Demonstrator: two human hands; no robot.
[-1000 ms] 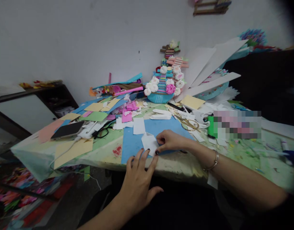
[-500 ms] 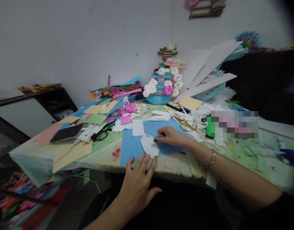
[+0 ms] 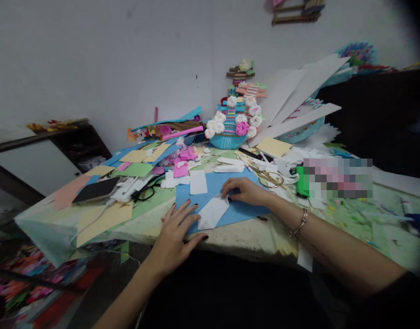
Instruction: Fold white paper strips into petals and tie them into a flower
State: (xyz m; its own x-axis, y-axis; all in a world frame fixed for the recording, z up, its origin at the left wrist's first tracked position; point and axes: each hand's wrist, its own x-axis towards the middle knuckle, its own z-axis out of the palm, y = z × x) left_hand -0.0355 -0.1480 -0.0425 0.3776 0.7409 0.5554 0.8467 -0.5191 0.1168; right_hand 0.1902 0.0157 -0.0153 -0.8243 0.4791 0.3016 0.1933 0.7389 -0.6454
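A small white piece of paper (image 3: pixel 212 214) with a pointed top and slanted sides lies on a blue sheet (image 3: pixel 249 212) near the table's front edge. My right hand (image 3: pixel 246 190) is at its upper right corner, thumb and fingertips closed on the paper. To the left, my left hand (image 3: pixel 175 232) is spread with fingers apart; its fingertips are by the paper's left side, and whether they touch it I cannot tell. A second white paper rectangle (image 3: pixel 198 182) lies flat at the blue sheet's upper left.
Scissors (image 3: pixel 271 179) and a green object (image 3: pixel 302 182) lie to the right among white scraps. A phone (image 3: pixel 96 190), a white cable and coloured papers cover the left side. Behind stands a blue paper guitar shape (image 3: pixel 226 140) with white and pink flowers.
My left hand has drawn back left off the white paper. The paper has turned, its lower end swinging left. My right hand has shifted its fingers onto the paper's upper right corner.
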